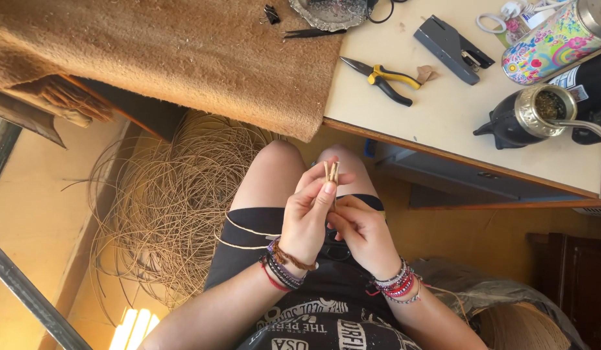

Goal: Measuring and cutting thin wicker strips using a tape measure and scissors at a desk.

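Your left hand (308, 217) is up in front of your knees, and its thumb and fingers are pinched tight on a small bundle of tan strips (331, 171). The strip ends stick up just above your fingertips. Your right hand (362, 232) sits just under and beside the left one, with its fingers curled in close to the same strips, but you cannot tell if it really has hold of them. Both wrists wear lots of bead bracelets. 2 thin pale strands (245, 236) lie across your dark shorts. On the floor to your left is a big loose coil of thin cane (171, 201). A fuzzy brown mat (184, 52) hangs over the edge of the desk (443, 123) above it. On the desk, well apart from your hands, lie pliers (385, 79) with yellow and black handles, and a grey stapler (451, 48) near them. Farther right stand a flask with bright flowers (548, 44) and a dark round cup with a metal straw (526, 118). A silver dish (329, 13) sits at the top, half on the mat.
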